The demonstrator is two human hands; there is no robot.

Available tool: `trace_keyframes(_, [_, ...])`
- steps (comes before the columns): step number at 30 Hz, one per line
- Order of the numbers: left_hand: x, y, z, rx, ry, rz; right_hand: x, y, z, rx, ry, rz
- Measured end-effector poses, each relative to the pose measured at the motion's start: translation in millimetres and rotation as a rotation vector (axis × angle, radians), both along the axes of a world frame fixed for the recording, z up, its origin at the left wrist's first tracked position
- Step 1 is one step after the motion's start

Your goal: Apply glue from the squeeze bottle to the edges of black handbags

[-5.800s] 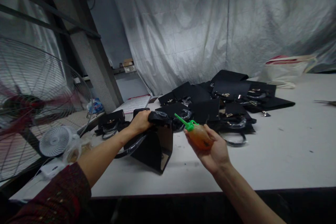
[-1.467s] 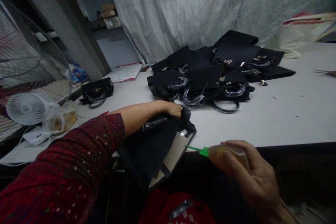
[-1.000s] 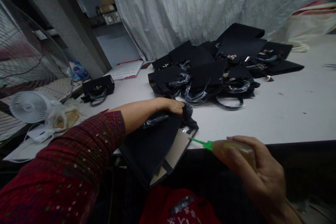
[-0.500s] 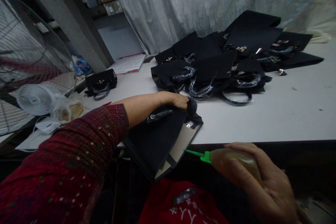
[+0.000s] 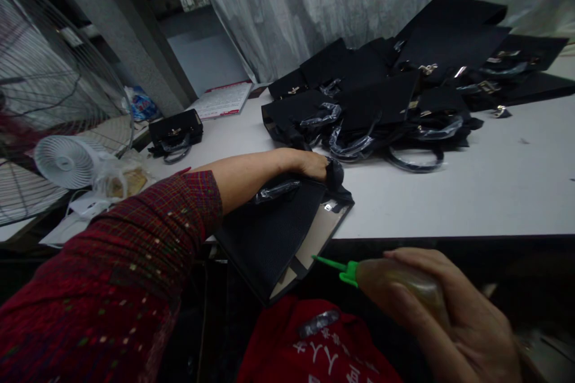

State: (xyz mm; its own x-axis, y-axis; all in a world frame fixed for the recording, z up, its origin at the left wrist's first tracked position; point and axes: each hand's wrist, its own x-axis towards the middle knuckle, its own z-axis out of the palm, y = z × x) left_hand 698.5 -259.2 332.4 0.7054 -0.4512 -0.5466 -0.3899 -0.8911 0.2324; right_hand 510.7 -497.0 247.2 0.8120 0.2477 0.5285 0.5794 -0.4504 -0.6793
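Observation:
A black handbag (image 5: 274,239) lies tilted over the table's front edge, its side open on a beige lining. My left hand (image 5: 312,164) is closed on the bag's far end, by a dark wrapped part; the fingertips are partly hidden. In my right hand (image 5: 453,305) is a squeeze bottle (image 5: 404,287) of brownish liquid with a green nozzle. The nozzle's tip points left and appears close to the bag's open side; whether it touches I cannot tell. One bag handle (image 5: 276,191) is wrapped in clear plastic.
Several black handbags (image 5: 372,102) are heaped along the back of the white table (image 5: 449,203). A small black bag (image 5: 176,130) stands at the left, near a printed sheet (image 5: 224,100). A white fan (image 5: 67,161) and a large wire-cage fan (image 5: 58,60) are farther left.
The view has shifted slightly, so the heap of bags appears a little higher and farther right. Both hands keep their hold, and the nozzle stays near the bag's open side.

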Motion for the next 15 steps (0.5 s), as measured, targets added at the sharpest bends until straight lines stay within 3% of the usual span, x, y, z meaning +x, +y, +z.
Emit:
trace_keyframes(2, [-0.2, 0.1, 0.3, -0.004, -0.001, -0.004, 0.3, 0.3, 0.8, -0.016, -0.02, 0.025])
trace_keyframes(6, [-0.5, 0.1, 0.7, -0.008, -0.003, -0.009, 2.1, 0.1, -0.5, -0.011, -0.108, -0.124])
trace_keyframes(11, [0.5, -0.4, -1.0, -0.002, -0.011, -0.016, -2.3, 1.2, 0.7, -0.032, -0.026, 0.01])
trace_keyframes(15, [2.6, 0.5, -4.0, -0.003, -0.014, -0.011, -5.7, 3.7, 3.7, -0.008, -0.026, -0.04])
